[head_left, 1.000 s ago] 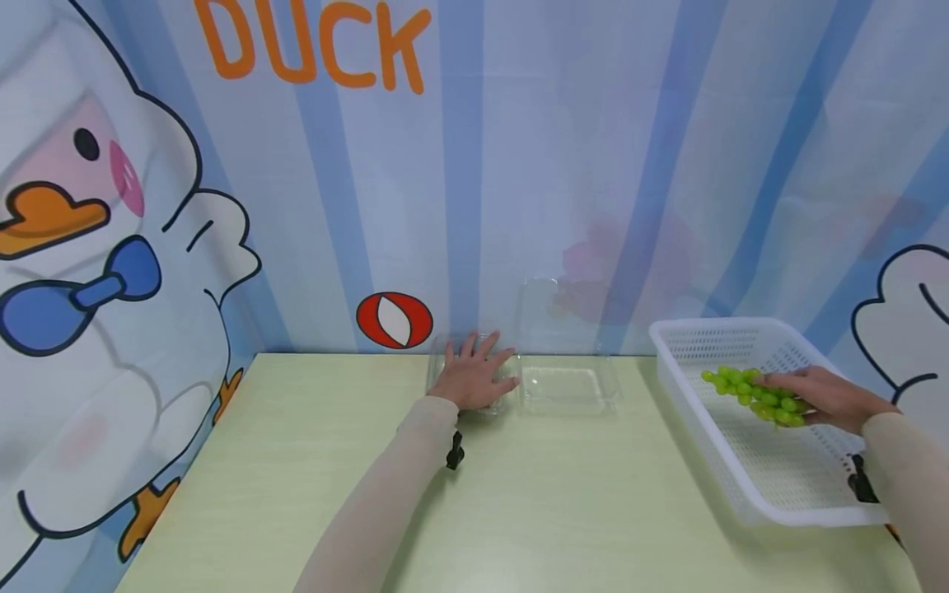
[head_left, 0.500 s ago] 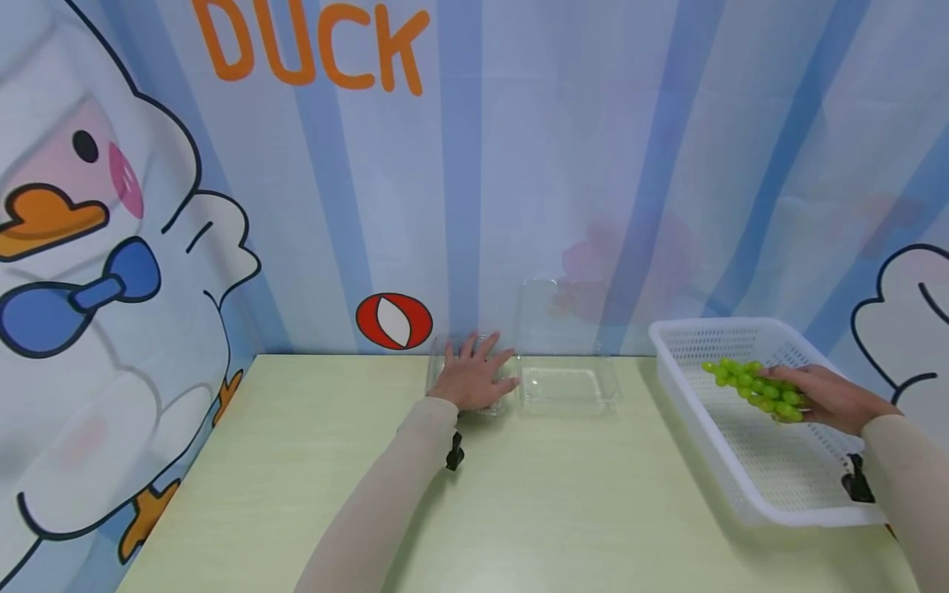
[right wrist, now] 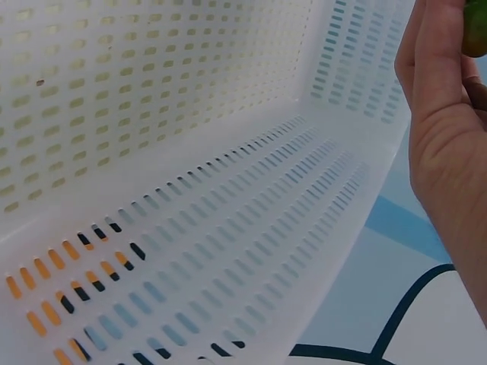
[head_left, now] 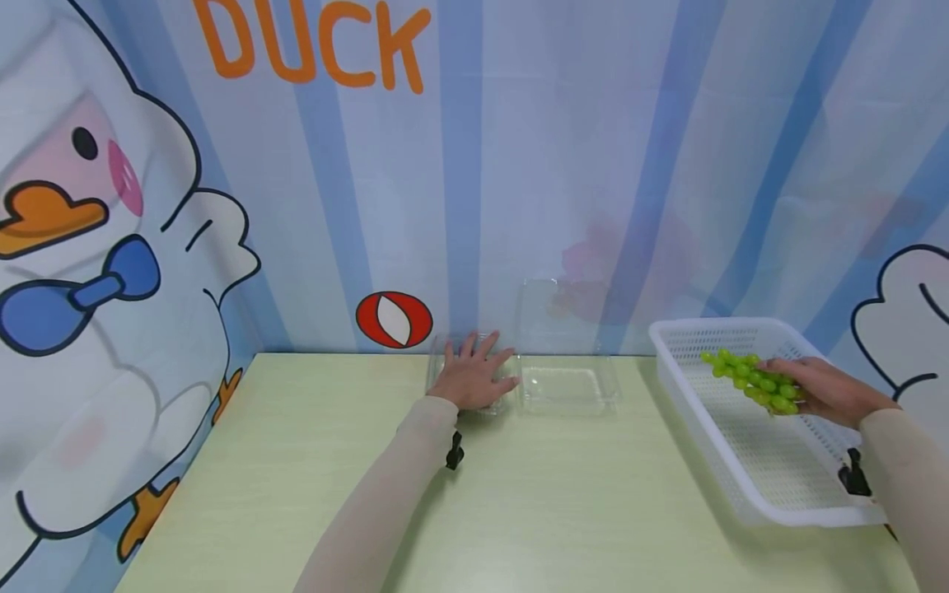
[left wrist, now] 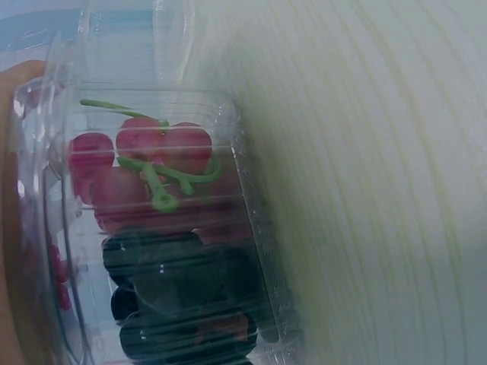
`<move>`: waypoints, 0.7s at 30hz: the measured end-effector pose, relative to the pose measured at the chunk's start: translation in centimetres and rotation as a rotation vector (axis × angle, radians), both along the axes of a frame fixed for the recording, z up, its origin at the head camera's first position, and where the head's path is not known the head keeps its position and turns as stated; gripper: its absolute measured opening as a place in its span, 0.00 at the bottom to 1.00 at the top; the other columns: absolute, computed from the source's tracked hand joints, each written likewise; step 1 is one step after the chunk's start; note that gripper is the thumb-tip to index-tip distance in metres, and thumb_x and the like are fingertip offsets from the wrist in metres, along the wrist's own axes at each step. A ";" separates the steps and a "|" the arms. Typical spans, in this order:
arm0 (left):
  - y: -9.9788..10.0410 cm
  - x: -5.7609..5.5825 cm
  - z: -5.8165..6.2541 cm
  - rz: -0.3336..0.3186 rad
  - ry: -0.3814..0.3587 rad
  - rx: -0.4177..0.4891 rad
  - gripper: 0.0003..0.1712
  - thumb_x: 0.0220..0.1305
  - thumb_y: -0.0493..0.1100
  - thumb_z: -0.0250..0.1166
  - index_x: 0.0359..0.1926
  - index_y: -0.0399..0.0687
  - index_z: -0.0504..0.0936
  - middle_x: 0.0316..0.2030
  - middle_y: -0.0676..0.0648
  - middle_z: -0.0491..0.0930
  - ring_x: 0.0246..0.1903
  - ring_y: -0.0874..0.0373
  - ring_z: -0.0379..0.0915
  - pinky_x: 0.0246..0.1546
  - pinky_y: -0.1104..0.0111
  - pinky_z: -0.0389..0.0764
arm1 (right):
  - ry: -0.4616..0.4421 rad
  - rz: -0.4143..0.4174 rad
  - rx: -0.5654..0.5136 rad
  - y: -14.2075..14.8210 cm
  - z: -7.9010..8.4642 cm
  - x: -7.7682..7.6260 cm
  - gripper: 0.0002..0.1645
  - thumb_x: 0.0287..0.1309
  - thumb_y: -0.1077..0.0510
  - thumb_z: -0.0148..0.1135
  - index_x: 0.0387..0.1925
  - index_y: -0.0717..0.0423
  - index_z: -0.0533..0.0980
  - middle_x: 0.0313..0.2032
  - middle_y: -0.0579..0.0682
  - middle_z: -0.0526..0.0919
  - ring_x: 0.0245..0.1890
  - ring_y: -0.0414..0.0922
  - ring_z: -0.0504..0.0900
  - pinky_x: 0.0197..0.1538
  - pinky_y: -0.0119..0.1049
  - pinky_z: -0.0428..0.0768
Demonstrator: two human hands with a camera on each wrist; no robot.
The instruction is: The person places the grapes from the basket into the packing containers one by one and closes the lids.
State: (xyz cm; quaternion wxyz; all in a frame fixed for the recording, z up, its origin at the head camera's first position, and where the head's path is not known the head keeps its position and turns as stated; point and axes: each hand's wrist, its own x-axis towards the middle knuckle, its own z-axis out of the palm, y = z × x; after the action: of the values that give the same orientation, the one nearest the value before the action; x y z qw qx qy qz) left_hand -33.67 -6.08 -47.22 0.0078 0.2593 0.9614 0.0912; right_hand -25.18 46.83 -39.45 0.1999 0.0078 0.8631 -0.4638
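My left hand (head_left: 472,380) rests with spread fingers on top of a clear plastic clamshell box (head_left: 438,360). In the left wrist view, that box (left wrist: 236,152) holds round red fruit (left wrist: 122,186) with green stems and dark fruit (left wrist: 179,281) below them. My right hand (head_left: 834,391) grips a bunch of green grapes (head_left: 756,383) by its right end, above the white basket (head_left: 700,436). Only a bit of the green grapes (right wrist: 476,30) shows at the top right corner of the right wrist view, beside the hand (right wrist: 441,114).
A second clear clamshell box (head_left: 567,389) stands beside the first, its lid (head_left: 537,317) raised against the striped backdrop (head_left: 519,165). The basket has slotted walls and stands on the right of the pale table (head_left: 563,494).
The right hand has lifted the green grapes slightly, and the bunch now tilts more down toward the hand's side. The left hand has stayed in place on the box.
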 end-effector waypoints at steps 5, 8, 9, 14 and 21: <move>0.0 0.0 0.0 -0.001 0.003 0.006 0.40 0.73 0.73 0.42 0.80 0.67 0.56 0.82 0.52 0.41 0.80 0.40 0.33 0.71 0.30 0.37 | 0.016 0.006 0.016 -0.4 0.5 -0.4 0.46 0.79 0.40 0.40 0.72 0.78 0.50 0.54 0.57 0.78 0.46 0.39 0.83 0.52 0.46 0.84; 0.0 0.1 0.1 -0.003 0.004 0.006 0.40 0.73 0.72 0.42 0.80 0.67 0.57 0.82 0.52 0.41 0.80 0.40 0.33 0.71 0.30 0.37 | 0.022 0.019 0.034 -0.8 0.9 -0.5 0.47 0.79 0.39 0.40 0.72 0.80 0.50 0.57 0.62 0.76 0.46 0.37 0.82 0.52 0.45 0.83; 0.0 0.1 0.1 -0.003 0.003 0.006 0.40 0.73 0.72 0.42 0.80 0.67 0.57 0.82 0.52 0.41 0.80 0.40 0.33 0.71 0.30 0.37 | 0.022 0.022 0.037 -1.0 1.0 -0.5 0.47 0.79 0.39 0.39 0.72 0.80 0.50 0.59 0.65 0.74 0.46 0.36 0.81 0.53 0.45 0.83; -0.1 0.0 0.0 -0.002 -0.005 0.006 0.40 0.73 0.73 0.42 0.80 0.68 0.56 0.82 0.52 0.40 0.80 0.40 0.32 0.71 0.30 0.36 | 0.040 0.036 0.048 -2.1 1.8 -0.7 0.49 0.79 0.38 0.39 0.74 0.79 0.48 0.64 0.72 0.68 0.47 0.34 0.80 0.53 0.43 0.83; -0.1 -0.1 0.0 -0.002 -0.012 0.004 0.40 0.73 0.73 0.41 0.80 0.68 0.55 0.82 0.52 0.39 0.80 0.40 0.31 0.70 0.30 0.35 | 0.048 0.017 0.011 -3.3 2.7 -1.2 0.46 0.78 0.39 0.43 0.72 0.78 0.53 0.49 0.54 0.79 0.43 0.40 0.83 0.48 0.43 0.85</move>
State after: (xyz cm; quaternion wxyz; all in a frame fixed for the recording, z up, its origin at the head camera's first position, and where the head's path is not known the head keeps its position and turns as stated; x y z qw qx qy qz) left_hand -33.78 -6.14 -47.19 0.0134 0.2597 0.9610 0.0945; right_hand -26.39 43.51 -36.79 0.1829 -0.0096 0.8702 -0.4574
